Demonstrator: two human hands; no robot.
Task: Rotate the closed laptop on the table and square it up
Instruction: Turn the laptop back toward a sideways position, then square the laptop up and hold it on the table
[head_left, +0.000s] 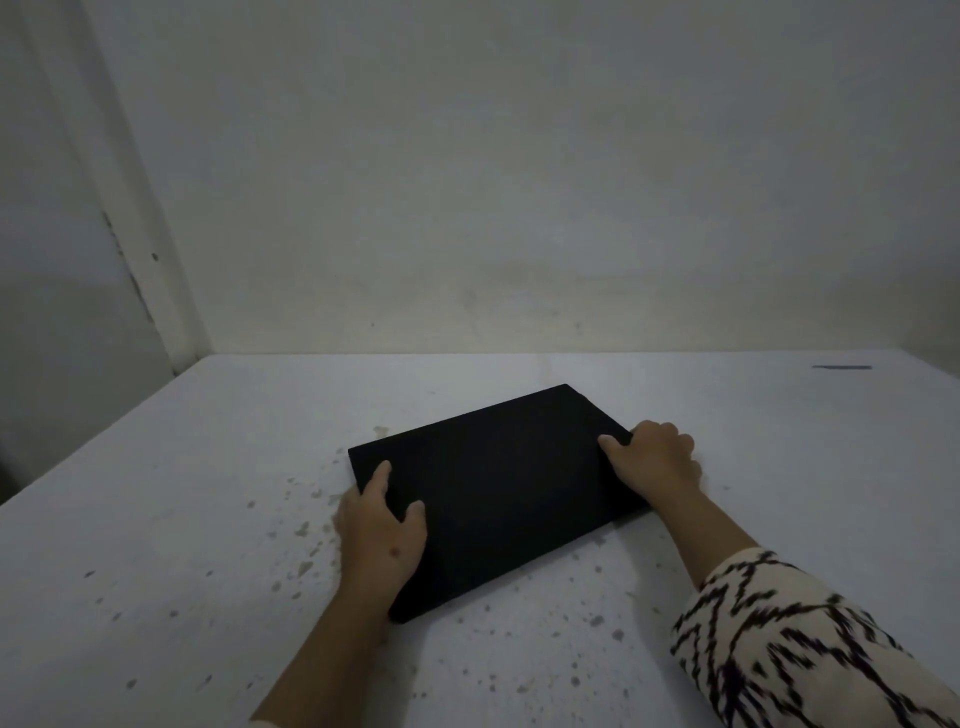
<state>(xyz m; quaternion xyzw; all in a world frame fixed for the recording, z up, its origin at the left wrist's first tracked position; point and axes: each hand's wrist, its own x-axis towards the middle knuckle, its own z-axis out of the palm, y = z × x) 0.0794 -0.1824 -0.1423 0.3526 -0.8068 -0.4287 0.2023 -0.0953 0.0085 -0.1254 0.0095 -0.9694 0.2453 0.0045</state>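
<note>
A closed black laptop (498, 488) lies flat on the white table (182, 519), turned at an angle so one corner points toward the far wall. My left hand (382, 540) grips its left edge, thumb and forefinger resting on the lid, the other fingers hidden at the side. My right hand (652, 460) clasps the right edge near the far right corner, thumb on top and fingers curled over the side. The laptop's near right corner is partly hidden behind my right forearm.
The table is speckled with chipped spots around the laptop. A wall rises just behind the table's far edge (519, 354), and a door frame (150, 270) stands at the left. A thin dark mark (841, 367) lies at the far right.
</note>
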